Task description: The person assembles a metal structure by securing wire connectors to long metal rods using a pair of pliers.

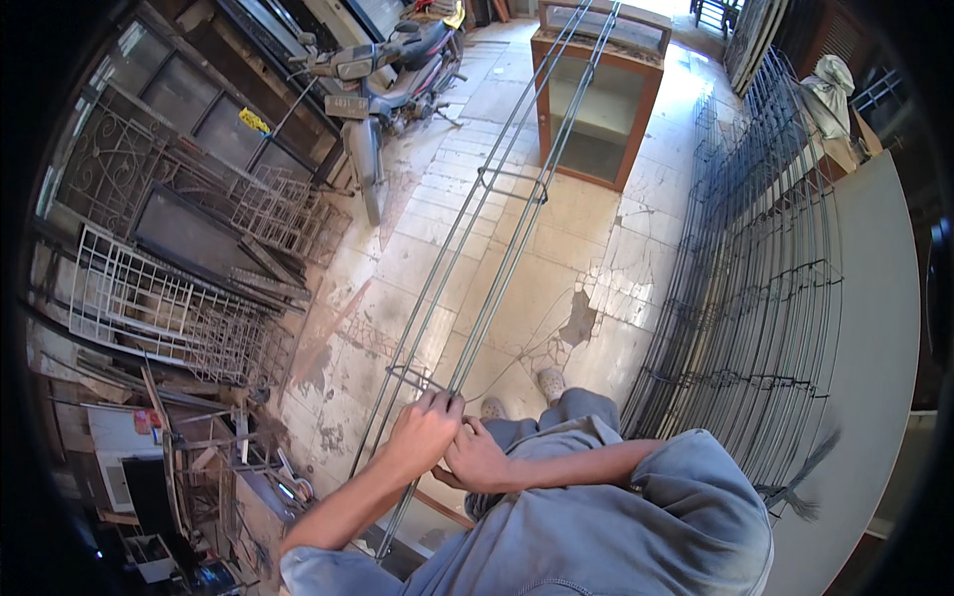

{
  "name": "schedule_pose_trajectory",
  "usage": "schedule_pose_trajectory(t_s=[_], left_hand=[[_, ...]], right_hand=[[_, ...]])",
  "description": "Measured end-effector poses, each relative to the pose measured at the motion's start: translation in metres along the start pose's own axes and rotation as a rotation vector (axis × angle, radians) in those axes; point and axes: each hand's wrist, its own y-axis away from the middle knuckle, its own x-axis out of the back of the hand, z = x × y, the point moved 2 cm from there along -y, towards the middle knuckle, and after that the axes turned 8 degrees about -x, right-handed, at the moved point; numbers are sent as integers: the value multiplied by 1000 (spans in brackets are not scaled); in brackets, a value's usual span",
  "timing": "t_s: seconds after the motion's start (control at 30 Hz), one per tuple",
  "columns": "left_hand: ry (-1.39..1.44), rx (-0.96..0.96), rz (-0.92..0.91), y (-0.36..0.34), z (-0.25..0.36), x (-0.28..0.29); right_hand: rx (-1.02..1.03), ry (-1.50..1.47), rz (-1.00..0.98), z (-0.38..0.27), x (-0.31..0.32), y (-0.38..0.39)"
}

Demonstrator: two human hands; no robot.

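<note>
A long, narrow cage of steel rods (505, 260) runs from the far cabinet toward me, with square wire stirrups around it. Beside a near stirrup (415, 377), my left hand (425, 432) is closed over the right-hand rods, its fingertips bent around them. My right hand (477, 459) is closed too, pressed against the left from the right and slightly below. What the right fingers pinch is hidden. A thin wire (497, 385) appears to curve away from the hands over the floor. Below my hands the rods continue toward the lower edge.
A wooden, glass-fronted cabinet (588, 119) is under the cage's far end. Bundled rod cages (740, 298) stand along the right, by a pale panel (874, 328). A motorbike (383, 94) is at the far left. Metal grilles (139, 298) and scrap line the left. The tiled floor (579, 318) is broken.
</note>
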Motion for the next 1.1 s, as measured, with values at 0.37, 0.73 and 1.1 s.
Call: schedule_pose_trajectory(t_s=[0.37,0.73,1.1], left_hand=[[328,378,435,24,-7,-37],[144,296,365,23,8,-29],[-104,-181,-11,1,-24,-12]], right_hand=[[-286,-582,-30,82,59,11],[-192,-686,7,81,91,-24],[-407,-739,-11,126,95,16]])
